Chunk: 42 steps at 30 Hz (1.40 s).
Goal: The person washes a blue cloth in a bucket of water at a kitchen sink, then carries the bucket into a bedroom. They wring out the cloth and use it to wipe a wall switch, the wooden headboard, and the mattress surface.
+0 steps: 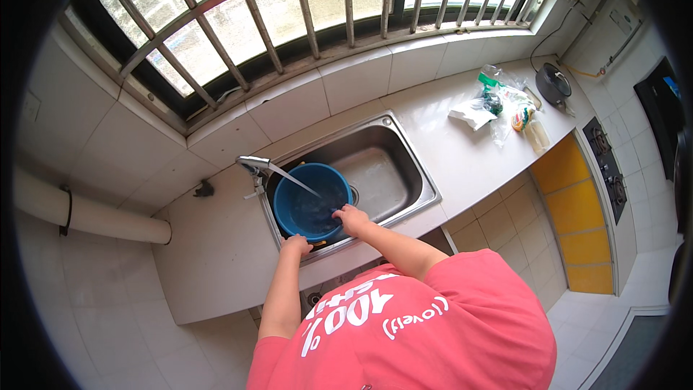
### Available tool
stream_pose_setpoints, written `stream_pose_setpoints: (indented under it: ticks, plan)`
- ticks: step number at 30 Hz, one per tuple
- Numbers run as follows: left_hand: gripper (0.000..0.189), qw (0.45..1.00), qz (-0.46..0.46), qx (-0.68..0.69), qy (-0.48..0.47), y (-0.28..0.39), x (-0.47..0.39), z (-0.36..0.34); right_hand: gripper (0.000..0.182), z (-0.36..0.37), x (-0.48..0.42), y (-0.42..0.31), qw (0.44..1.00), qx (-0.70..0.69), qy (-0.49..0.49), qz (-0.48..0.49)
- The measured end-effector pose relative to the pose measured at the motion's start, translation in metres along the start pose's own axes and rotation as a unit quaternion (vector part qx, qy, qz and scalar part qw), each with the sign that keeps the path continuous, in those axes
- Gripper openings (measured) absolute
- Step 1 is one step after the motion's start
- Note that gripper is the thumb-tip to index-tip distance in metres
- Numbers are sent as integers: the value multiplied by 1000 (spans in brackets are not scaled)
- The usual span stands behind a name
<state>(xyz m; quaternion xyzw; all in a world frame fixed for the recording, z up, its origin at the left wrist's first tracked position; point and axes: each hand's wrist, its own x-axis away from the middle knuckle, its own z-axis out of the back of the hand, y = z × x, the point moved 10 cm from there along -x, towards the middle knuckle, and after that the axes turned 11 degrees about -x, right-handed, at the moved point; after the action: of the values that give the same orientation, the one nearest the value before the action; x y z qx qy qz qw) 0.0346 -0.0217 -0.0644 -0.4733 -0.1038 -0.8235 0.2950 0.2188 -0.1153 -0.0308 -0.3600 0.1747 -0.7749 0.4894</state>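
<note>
A blue plastic bucket (281, 195) stands in the left part of a stainless steel sink (427, 184). Water runs into it from a chrome faucet (254, 162) on the sink's left side. My left hand (296, 245) is at the bucket's near rim, by its yellow handle fitting (319, 242); whether the fingers are closed on the rim is hard to make out. At the bucket's right near rim, my right hand (352, 219) has its fingers over the inside, pinching a small dark blue thing that I cannot identify. Dark, blurred contents show under the water.
On the white counter (216, 265) to the right lie plastic bags (503, 100) and a bottle (537, 136), with a dark pot (552, 84) behind them. A gas stove (606, 162) is at the far right. A small dark clump (204, 189) lies left of the faucet. Window bars run behind.
</note>
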Motion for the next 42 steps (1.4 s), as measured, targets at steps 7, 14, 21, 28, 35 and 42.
stream_pose_setpoints:
  ticks: [7, 14, 21, 28, 35, 42]
  plan:
    - [57, 1000, -2, 3, 22, 0, 0, 2, 44, 3, 2, -2, 999, 2, 36, 27]
    - [61, 1000, -3, -8, 2, 4, -5, 1, 45, 3, 1, 5, 999, 3, 47, 21]
    - [67, 1000, 8, -17, -18, -10, -22, -17, 43, 3, 1, -4, 999, 5, 43, 28]
    - [66, 999, 10, -24, -35, -9, -18, -15, 42, 3, 3, -4, 999, -3, 43, 21]
    - [66, 999, 8, -17, -32, -7, -12, -13, 44, 3, 4, -6, 1000, -6, 21, 17]
    - [65, 999, -1, -24, -33, -3, -9, -6, 45, 4, 5, -1, 1000, -9, 26, 5]
